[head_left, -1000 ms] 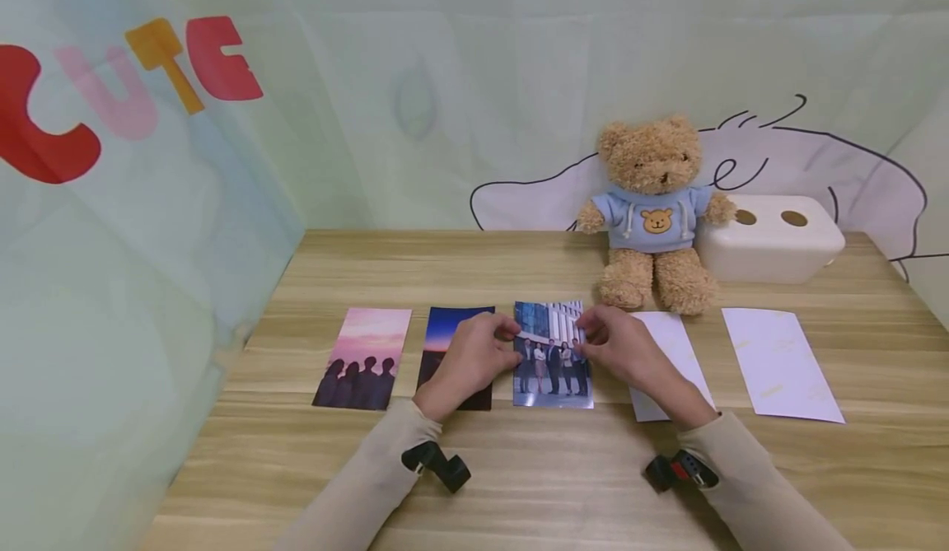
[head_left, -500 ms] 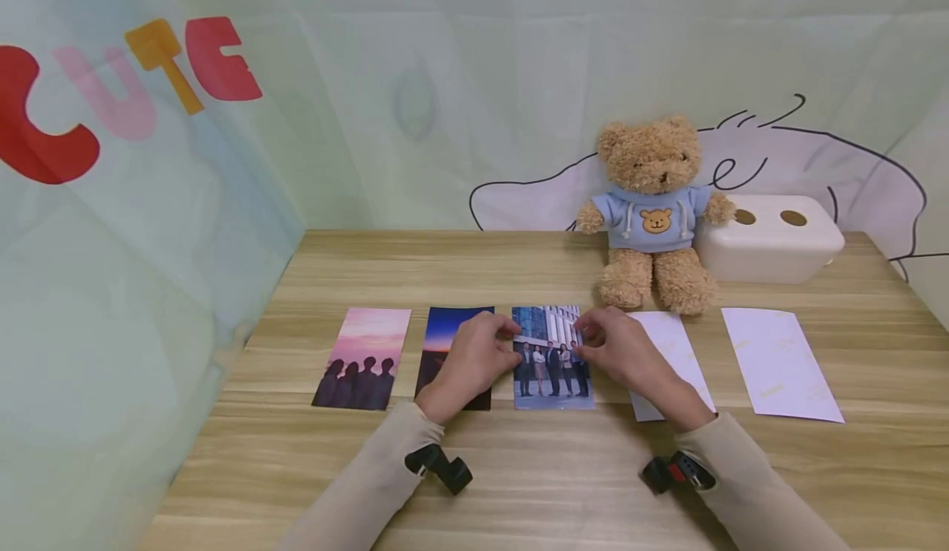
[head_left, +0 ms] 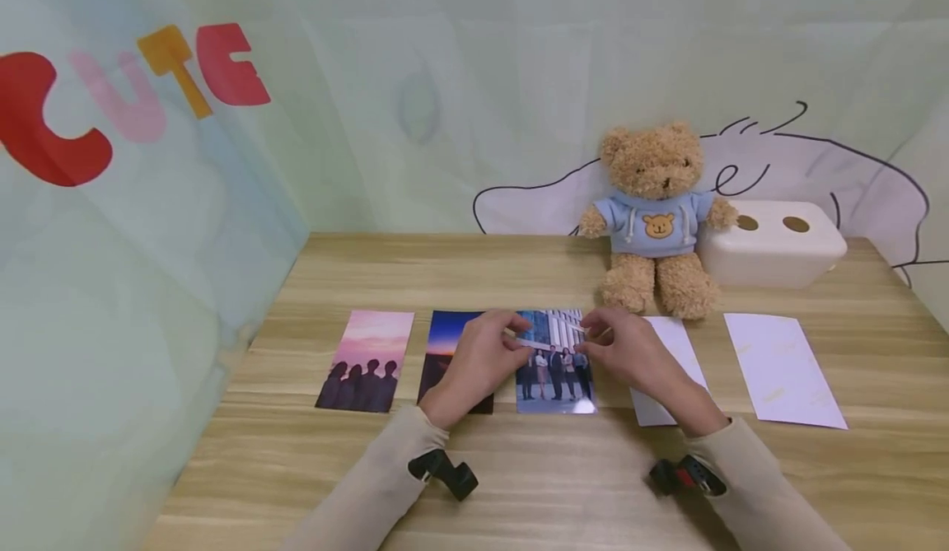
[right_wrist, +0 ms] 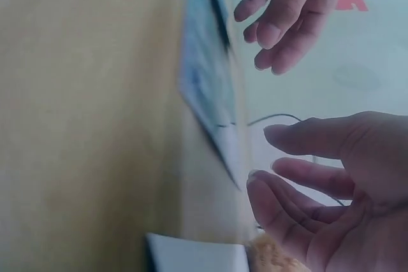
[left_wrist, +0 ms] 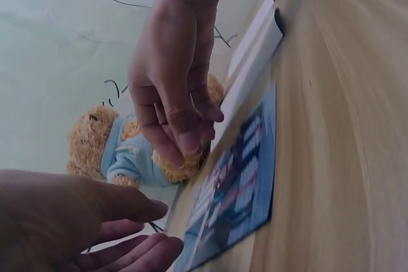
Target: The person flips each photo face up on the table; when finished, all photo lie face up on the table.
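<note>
The left hand (head_left: 482, 357) and the right hand (head_left: 641, 353) are above a glossy photo of five people before a building (head_left: 556, 386), one at each side; their fingers are loosely bent and a little apart, holding nothing. This photo lies on the light striped wooden table (head_left: 563, 493), between a dark sunset photo (head_left: 445, 333) and a white paper card (head_left: 678, 345). Farther, a brown plush bear in a pale-blue hoodie (head_left: 656, 238) sits beside a white rounded box with two round holes (head_left: 771, 263); its inside is not visible. Behind hangs a pale-green cloth (head_left: 445, 57).

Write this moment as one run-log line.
left hand: above group photo, holding nothing | right hand: above group photo, holding nothing | group photo: face up on wooden table | teddy bear: sitting farther back
</note>
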